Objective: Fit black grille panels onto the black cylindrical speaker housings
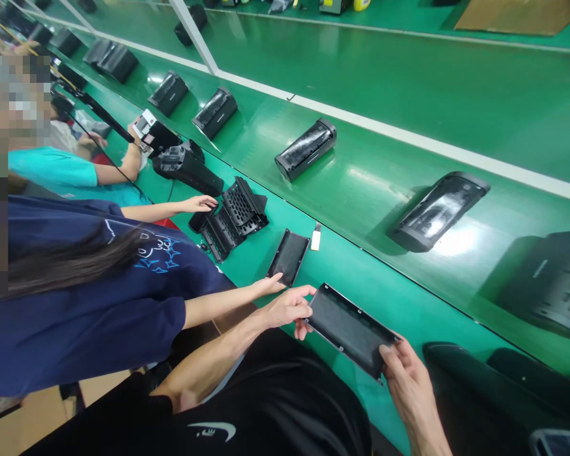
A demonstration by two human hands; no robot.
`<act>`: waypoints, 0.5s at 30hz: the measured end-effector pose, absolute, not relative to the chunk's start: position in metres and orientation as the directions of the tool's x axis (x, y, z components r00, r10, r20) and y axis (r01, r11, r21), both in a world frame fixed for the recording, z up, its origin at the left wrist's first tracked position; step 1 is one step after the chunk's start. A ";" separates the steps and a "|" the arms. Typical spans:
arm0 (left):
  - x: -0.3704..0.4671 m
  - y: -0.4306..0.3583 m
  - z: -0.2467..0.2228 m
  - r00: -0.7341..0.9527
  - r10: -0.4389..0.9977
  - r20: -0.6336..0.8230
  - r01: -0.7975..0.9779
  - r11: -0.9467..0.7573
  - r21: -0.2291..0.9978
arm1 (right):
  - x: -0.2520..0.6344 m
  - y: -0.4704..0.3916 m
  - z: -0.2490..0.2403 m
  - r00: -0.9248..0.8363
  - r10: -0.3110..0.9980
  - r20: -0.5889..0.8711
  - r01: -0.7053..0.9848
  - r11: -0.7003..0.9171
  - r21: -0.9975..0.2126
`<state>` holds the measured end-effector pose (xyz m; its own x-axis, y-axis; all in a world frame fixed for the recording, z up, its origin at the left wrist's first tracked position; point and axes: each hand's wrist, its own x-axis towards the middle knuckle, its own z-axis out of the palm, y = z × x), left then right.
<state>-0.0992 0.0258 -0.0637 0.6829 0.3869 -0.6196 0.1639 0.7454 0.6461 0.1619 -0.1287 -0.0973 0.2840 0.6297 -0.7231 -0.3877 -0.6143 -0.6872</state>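
A black rectangular panel (351,329) with a raised rim and small light tabs along its edges is held above the green table, its hollow side up. My left hand (289,311) grips its left end, thumb on top and fingers beneath. Around the right end are the fingers of my right hand (406,367), with the thumb pressed on the inner face. A second similar panel (289,256) lies to the left, touched by a co-worker's hand (270,285). Beside that panel is a small white and grey piece (316,237).
Black speaker-like units (306,149) stand in a row on the green conveyor (384,82) beyond the table. Perforated black parts (240,209) lie near the co-worker's other hand (199,204). Dark casings (494,386) sit at the right. Another person works farther left.
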 end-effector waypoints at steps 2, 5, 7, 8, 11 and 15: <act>-0.101 0.029 -0.064 0.682 0.385 -0.622 0.173 0.742 0.648 | 0.162 -0.128 -0.097 0.290 0.629 -0.722 -0.381 -0.616 -0.690; -0.101 0.030 -0.065 0.687 0.372 -0.624 0.178 0.747 0.641 | 0.163 -0.127 -0.097 0.293 0.629 -0.720 -0.375 -0.617 -0.692; -0.101 0.028 -0.065 0.692 0.367 -0.622 0.174 0.751 0.637 | 0.165 -0.125 -0.096 0.292 0.628 -0.721 -0.376 -0.618 -0.691; -0.101 0.027 -0.065 0.698 0.364 -0.617 0.166 0.755 0.634 | 0.166 -0.125 -0.095 0.291 0.627 -0.722 -0.378 -0.618 -0.689; -0.107 0.025 -0.071 0.729 0.337 -0.596 0.119 0.795 0.595 | 0.171 -0.121 -0.091 0.292 0.622 -0.726 -0.394 -0.613 -0.684; -0.100 0.032 -0.090 0.771 0.191 -0.607 0.160 0.865 0.475 | 0.184 -0.111 -0.086 0.141 0.627 -0.766 -0.422 -0.662 -0.620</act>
<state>-0.1003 0.0317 -0.0896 0.7711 0.1910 -0.6074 0.1599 0.8653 0.4751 0.1839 -0.1106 -0.0860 0.1414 0.6273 -0.7658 -0.4219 -0.6616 -0.6199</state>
